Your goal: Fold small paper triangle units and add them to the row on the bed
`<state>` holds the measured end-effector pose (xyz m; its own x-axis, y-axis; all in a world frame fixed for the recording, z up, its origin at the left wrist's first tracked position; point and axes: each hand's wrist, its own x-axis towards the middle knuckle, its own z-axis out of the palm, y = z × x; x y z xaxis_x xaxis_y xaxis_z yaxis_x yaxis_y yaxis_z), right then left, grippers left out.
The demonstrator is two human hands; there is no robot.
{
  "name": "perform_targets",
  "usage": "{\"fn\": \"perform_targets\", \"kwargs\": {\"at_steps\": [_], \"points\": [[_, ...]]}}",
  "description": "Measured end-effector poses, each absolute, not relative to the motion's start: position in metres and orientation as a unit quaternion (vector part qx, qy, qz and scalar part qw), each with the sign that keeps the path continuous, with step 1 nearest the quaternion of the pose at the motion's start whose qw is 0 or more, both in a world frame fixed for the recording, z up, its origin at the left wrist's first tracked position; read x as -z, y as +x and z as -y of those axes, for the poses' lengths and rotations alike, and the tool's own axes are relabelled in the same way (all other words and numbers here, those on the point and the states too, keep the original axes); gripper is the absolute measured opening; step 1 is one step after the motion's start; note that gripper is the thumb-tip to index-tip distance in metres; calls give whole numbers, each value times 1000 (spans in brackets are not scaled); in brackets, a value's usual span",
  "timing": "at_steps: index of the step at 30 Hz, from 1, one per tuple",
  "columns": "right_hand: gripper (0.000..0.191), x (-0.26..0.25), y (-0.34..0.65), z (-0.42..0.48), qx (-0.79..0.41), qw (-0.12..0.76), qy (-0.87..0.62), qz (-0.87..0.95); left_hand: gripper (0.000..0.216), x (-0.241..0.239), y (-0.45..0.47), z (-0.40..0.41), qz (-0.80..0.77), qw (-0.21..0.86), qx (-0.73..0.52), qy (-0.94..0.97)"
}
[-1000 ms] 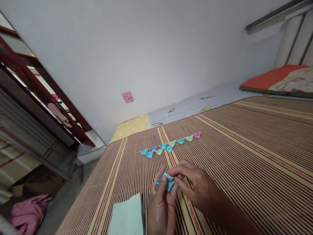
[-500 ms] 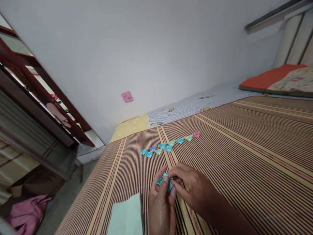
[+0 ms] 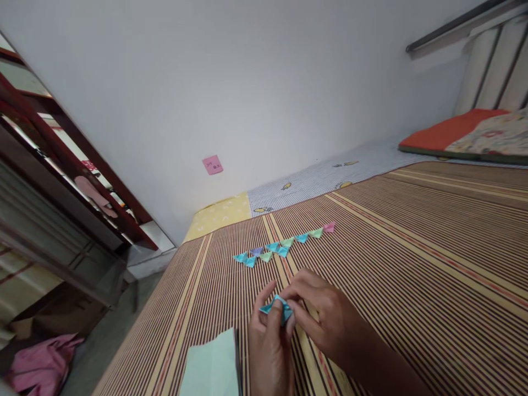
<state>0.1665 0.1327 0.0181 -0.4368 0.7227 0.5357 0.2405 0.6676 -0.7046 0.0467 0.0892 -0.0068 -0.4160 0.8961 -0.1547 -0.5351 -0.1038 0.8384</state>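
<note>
Both hands pinch a small folded blue paper piece (image 3: 277,309) low in the middle of the view, just above the striped mat (image 3: 412,258). My left hand (image 3: 268,346) grips it from below with thumb and fingers. My right hand (image 3: 319,316) presses its fingertips on the piece from the right. Beyond the hands lies a row of several small folded paper triangles (image 3: 284,246) in blue, green, purple and pink. A pale green sheet of paper (image 3: 212,366) lies flat beside my left wrist.
The mat covers a bed that runs up to a white wall bearing a pink sticky note (image 3: 212,164). An orange pillow (image 3: 457,132) lies at the far right. Dark wooden furniture (image 3: 61,181) stands to the left, with pink cloth (image 3: 37,366) on the floor.
The hands have kept folding the blue piece, fingers closing tighter on it. The camera has shifted slightly; the row of triangles has not moved.
</note>
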Motion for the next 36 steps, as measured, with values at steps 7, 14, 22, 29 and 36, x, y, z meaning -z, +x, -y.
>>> {"fn": "perform_targets", "kwargs": {"at_steps": [7, 14, 22, 29, 36], "points": [[21, -14, 159, -126, -240, 411, -353, 805, 68, 14, 48, -89, -452, 502, -696, 243], [16, -16, 158, -125, -225, 394, -376, 808, 70, 13, 49, -90, -466, 490, -694, 247], [15, -16, 164, -129, -192, 382, -389, 816, 68, 10, 53, -91, -516, 450, -685, 249], [17, -14, 174, -131, -186, 350, -394, 829, 59, 14, 65, -92, -512, 448, -676, 283], [24, -11, 180, -132, -220, 340, -373, 835, 58, 7, 72, -88, -531, 426, -666, 303]]}}
